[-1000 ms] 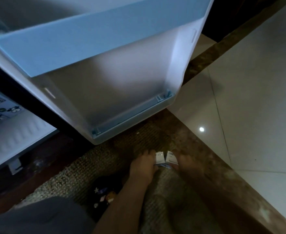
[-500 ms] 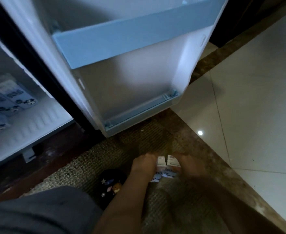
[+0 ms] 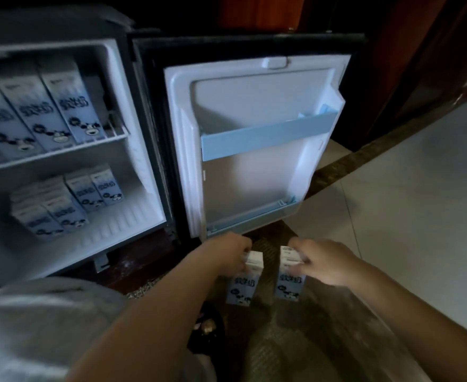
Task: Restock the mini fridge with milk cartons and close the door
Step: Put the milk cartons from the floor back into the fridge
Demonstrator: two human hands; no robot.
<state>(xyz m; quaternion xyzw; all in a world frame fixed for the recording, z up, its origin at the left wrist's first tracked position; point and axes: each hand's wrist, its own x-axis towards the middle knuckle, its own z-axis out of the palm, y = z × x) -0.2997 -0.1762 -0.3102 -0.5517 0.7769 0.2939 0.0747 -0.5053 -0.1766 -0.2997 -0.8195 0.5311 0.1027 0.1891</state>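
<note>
My left hand [image 3: 228, 253] grips the top of one blue-and-white milk carton [image 3: 242, 283], held upright just below the open fridge door [image 3: 254, 150]. My right hand [image 3: 327, 264] grips a second milk carton [image 3: 288, 282] of the same kind, a short gap to the right of the first. The mini fridge [image 3: 133, 133] stands open at the left. Several cartons [image 3: 36, 114] line its upper shelf and several more [image 3: 64, 199] stand on its floor. The door's light-blue shelf rail [image 3: 268, 135] holds nothing.
A woven mat [image 3: 270, 340] lies under my hands, with a small dark slipper [image 3: 207, 323] by my grey-clad knee [image 3: 42, 326]. Pale floor tiles [image 3: 419, 205] spread to the right. Dark wooden furniture [image 3: 392, 64] stands behind the door.
The view has tilted up, showing the whole open fridge. Both hands have lifted the two cartons off the mat and drawn them slightly apart.
</note>
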